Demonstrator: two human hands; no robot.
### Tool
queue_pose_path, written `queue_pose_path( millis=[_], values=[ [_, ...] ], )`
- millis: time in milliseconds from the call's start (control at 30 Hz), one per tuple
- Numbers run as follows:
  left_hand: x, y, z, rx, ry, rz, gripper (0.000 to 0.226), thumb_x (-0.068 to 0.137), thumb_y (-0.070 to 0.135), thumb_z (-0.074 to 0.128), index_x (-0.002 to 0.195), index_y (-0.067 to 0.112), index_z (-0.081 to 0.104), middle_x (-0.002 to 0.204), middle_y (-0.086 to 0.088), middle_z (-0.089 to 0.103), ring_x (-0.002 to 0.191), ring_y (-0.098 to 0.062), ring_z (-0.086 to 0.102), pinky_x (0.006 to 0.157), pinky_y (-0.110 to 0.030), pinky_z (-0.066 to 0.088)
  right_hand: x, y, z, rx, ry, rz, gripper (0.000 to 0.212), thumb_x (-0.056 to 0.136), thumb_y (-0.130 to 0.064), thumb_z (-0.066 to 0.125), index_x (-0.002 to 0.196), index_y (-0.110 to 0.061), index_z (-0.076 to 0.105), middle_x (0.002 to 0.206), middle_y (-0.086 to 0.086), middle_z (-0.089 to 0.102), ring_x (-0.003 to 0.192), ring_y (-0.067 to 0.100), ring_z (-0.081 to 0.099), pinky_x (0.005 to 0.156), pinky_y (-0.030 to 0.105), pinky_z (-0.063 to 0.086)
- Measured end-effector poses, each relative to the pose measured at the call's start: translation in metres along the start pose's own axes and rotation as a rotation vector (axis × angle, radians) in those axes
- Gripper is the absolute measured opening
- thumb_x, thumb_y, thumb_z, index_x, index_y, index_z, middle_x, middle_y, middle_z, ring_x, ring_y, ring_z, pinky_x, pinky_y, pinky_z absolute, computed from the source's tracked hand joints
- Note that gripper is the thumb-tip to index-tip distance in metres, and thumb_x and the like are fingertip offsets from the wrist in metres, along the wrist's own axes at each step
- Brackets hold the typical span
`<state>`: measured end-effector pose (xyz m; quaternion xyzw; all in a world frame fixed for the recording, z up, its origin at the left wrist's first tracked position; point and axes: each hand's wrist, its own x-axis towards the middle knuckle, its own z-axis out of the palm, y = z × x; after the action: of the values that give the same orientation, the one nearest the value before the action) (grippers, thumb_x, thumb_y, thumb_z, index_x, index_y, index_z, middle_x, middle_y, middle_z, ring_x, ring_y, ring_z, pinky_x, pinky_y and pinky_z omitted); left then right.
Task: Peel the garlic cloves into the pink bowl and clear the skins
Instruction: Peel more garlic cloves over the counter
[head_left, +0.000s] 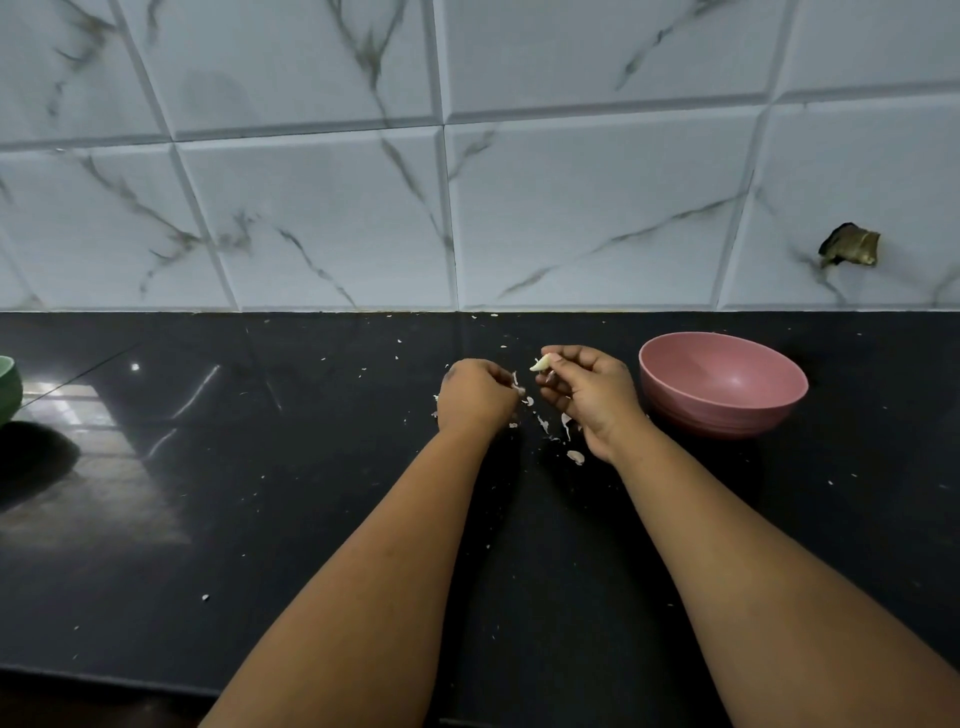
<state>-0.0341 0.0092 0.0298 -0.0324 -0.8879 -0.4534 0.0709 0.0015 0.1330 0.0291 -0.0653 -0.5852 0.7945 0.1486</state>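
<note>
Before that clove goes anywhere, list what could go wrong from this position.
1. The right hand pinches the garlic clove only at its fingertips, left of the pink bowl; a slip in that grip would likely drop it onto the black counter among the skins.
2. The left hand holds a strip of skin; loose skin flakes already lie scattered, and some could drift further or into the bowl.

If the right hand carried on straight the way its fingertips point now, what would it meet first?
The right hand, pinching a peeled pale garlic clove, points leftward at the left hand, which pinches a papery white skin scrap. That scrap and those fingers would likely come first, though depth between the hands is unclear.
</note>
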Motion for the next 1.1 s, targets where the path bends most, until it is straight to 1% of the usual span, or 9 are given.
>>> queue_pose_path(
  millis=[167,300,367,500,600,700,867,967,1100],
  values=[
    [-0.001,0.002,-0.003,-0.018,0.042,-0.041,0.041,0.057,0.023,0.091,0.058,0.018,0.051,0.076,-0.005,0.069,0.073,-0.019,0.065,0.061,-0.032,0.056,0.009,0.009,-0.003,-0.253,0.089,-0.134,0.017,0.095,-0.006,0.056,0.091,-0.016,0.069,0.087,0.009,0.067,0.077,0.014,0.065,0.069,0.022,0.056],
    [-0.003,0.004,-0.001,0.012,-0.002,0.042,0.018,0.073,0.024,0.083,0.081,0.019,0.068,0.082,0.005,0.068,0.087,-0.014,0.063,0.072,-0.026,0.051,0.013,0.014,-0.007,-0.483,0.138,-0.232,0.016,0.093,-0.008,0.059,0.096,-0.016,0.072,0.091,0.007,0.072,0.069,0.008,0.069,0.072,0.021,0.057],
    [-0.003,0.005,0.001,0.057,-0.019,0.060,0.012,0.077,0.025,0.079,0.073,0.018,0.070,0.085,0.001,0.071,0.092,-0.014,0.063,0.074,-0.026,0.051,0.014,0.015,-0.007,-0.540,0.145,-0.247,0.017,0.092,-0.007,0.059,0.098,-0.015,0.073,0.091,0.006,0.072,0.072,0.011,0.071,0.077,0.027,0.059],
    [-0.005,0.007,-0.002,0.058,0.050,0.078,0.035,0.068,0.019,0.082,0.057,0.015,0.049,0.076,-0.008,0.070,0.085,-0.017,0.064,0.065,-0.025,0.048,0.014,0.016,-0.006,-0.609,0.135,-0.255,0.021,0.089,-0.006,0.059,0.096,-0.019,0.075,0.088,0.000,0.072,0.078,0.016,0.072,0.083,0.036,0.058],
    [-0.005,0.009,0.000,-0.094,0.046,0.070,0.014,0.075,0.017,0.076,0.074,0.015,0.062,0.077,0.000,0.067,0.077,-0.015,0.062,0.061,-0.024,0.046,0.012,0.014,-0.006,-0.677,0.130,-0.276,0.022,0.086,-0.008,0.059,0.096,-0.018,0.076,0.088,-0.001,0.073,0.080,0.015,0.071,0.083,0.035,0.058],
    [-0.006,0.011,0.008,-0.293,-0.025,0.048,0.008,0.083,0.017,0.072,0.091,0.017,0.072,0.082,0.002,0.073,0.077,-0.011,0.069,0.073,-0.026,0.057,0.010,0.012,-0.005,-0.708,0.114,-0.309,0.016,0.085,-0.013,0.065,0.096,-0.015,0.077,0.090,0.001,0.075,0.083,0.015,0.070,0.085,0.035,0.057],
    [-0.008,0.009,0.012,-0.324,-0.020,0.085,0.012,0.085,0.011,0.071,0.096,0.010,0.075,0.077,0.002,0.072,0.064,0.003,0.064,0.057,-0.004,0.046,0.010,0.010,-0.006,-0.696,0.104,-0.343,0.013,0.082,-0.009,0.070,0.094,-0.010,0.076,0.078,0.005,0.074,0.070,0.016,0.071,0.076,0.026,0.058],
    [-0.009,0.009,0.014,-0.368,-0.009,0.065,0.012,0.084,0.009,0.071,0.095,0.009,0.075,0.077,0.000,0.072,0.063,0.002,0.064,0.056,-0.005,0.047,0.011,0.010,-0.007,-0.688,0.105,-0.360,0.013,0.081,-0.006,0.071,0.093,-0.006,0.075,0.080,0.008,0.073,0.068,0.015,0.069,0.068,0.015,0.055],
    [-0.008,0.010,0.015,-0.458,-0.017,0.029,0.009,0.083,0.008,0.072,0.091,0.009,0.075,0.081,-0.004,0.074,0.075,-0.013,0.072,0.071,-0.021,0.057,0.012,0.009,-0.009,-0.657,0.101,-0.369,0.013,0.080,-0.007,0.073,0.092,-0.009,0.075,0.079,0.006,0.073,0.071,0.014,0.070,0.073,0.023,0.058]
  ],
)
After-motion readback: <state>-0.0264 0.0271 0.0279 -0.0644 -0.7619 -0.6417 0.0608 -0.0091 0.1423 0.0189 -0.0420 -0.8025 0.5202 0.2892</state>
